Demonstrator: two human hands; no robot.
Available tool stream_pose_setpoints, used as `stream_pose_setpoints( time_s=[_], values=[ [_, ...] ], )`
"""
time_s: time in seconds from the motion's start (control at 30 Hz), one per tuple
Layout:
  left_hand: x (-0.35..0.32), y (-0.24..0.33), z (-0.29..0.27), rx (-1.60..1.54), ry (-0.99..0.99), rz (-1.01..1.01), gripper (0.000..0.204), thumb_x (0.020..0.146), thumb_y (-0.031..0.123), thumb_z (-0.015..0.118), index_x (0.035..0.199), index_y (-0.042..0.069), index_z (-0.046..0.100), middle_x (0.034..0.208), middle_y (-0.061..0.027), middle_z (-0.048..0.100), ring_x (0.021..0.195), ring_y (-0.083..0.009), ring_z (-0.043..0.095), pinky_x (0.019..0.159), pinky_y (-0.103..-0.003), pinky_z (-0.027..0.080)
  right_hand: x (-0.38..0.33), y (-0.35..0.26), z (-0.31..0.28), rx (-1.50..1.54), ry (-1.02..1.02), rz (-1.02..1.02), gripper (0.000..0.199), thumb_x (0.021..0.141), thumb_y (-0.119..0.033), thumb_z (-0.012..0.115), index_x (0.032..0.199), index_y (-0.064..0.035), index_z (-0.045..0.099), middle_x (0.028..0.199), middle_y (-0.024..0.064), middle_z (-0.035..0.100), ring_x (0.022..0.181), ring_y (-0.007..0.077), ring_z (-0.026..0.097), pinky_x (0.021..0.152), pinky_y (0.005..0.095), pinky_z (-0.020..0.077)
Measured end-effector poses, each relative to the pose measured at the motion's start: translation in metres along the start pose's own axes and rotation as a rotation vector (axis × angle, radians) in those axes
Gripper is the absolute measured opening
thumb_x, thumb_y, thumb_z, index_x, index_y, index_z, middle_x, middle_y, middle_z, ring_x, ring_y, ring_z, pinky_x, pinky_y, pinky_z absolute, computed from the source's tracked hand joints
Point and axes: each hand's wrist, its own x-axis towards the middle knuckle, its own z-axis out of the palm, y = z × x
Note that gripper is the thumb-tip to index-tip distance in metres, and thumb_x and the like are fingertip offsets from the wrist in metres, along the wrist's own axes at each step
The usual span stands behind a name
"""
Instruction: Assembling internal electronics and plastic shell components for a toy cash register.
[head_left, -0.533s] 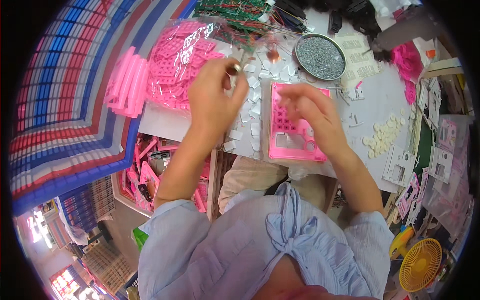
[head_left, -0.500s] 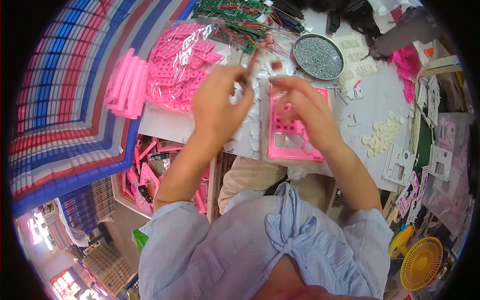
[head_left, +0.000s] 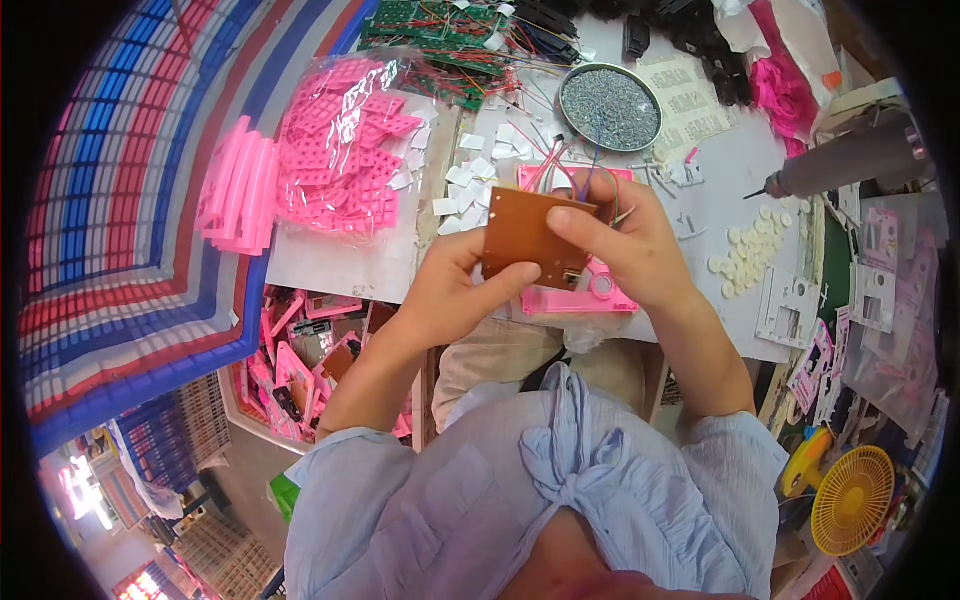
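Between my two hands is a brown circuit board (head_left: 525, 235) with thin coloured wires (head_left: 570, 165) coming off its far edge. My left hand (head_left: 455, 285) grips its left and near side, thumb on top. My right hand (head_left: 630, 235) pinches its right side, thumb lying on the face and fingers partly hidden beneath. Under the board sits a pink plastic casing (head_left: 580, 300), mostly covered; its near edge and a round hole show. Small white squares (head_left: 468, 190) are scattered on the table left of the board.
A clear bag of pink keypad pieces (head_left: 345, 150) and pink strips (head_left: 240, 190) lie left. Farther off are green circuit boards (head_left: 435, 45) and a round tin of screws (head_left: 610, 108). A power screwdriver (head_left: 850, 160) hangs right, above cream buttons (head_left: 750, 250). A yellow fan (head_left: 852, 500) stands lower right.
The brown circuit board with wires is now held in both hands above the pink casing. Half a second ago my hands were apart and blurred, the right over the casing.
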Motion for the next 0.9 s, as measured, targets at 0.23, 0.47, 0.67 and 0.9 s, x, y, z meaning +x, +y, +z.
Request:
stream_pose_setpoints(
  time_s=[0.23,0.47,0.67,0.9],
  values=[
    [-0.001,-0.019,-0.007,-0.534,0.204,0.18,0.028,0.101,0.02,0.063,0.121,0.0,0.064,0.108,-0.0126,0.072,0.092,-0.0187,0.069,0.075,-0.032,0.055,-0.01,0.03,-0.001,0.693,0.056,0.112,0.013,0.1,-0.017,0.065,0.103,-0.004,0.064,0.092,0.0046,0.069,0.073,0.0123,0.065,0.061,0.0286,0.0554],
    [-0.003,-0.036,-0.014,-0.86,-0.052,0.027,0.031,0.104,0.038,0.056,0.109,0.008,0.057,0.086,-0.0106,0.056,0.062,-0.0146,0.049,0.046,-0.023,0.041,0.003,0.017,0.002,0.373,-0.034,0.008,0.017,0.098,-0.011,0.064,0.113,-0.0032,0.065,0.094,0.0026,0.068,0.077,0.0079,0.062,0.065,0.0228,0.0507],
    [-0.001,-0.039,-0.011,-0.959,-0.121,0.085,0.03,0.105,0.038,0.052,0.115,0.01,0.054,0.087,-0.0102,0.054,0.057,-0.0129,0.042,0.044,-0.022,0.036,0.011,0.012,0.015,-0.236,-0.028,-0.171,0.023,0.093,-0.003,0.067,0.115,-0.0009,0.066,0.084,-0.0012,0.061,0.071,0.0035,0.055,0.065,0.0198,0.0476],
    [0.003,-0.03,-0.009,-0.901,0.078,0.153,0.046,0.108,0.044,0.041,0.139,0.011,0.05,0.106,-0.0157,0.066,0.055,-0.0138,0.05,0.042,-0.025,0.038,0.003,0.016,0.014,-0.068,-0.129,0.194,0.019,0.096,-0.011,0.068,0.111,-0.0006,0.069,0.082,-0.0027,0.064,0.067,0.0019,0.054,0.058,0.0193,0.0427]
  ],
)
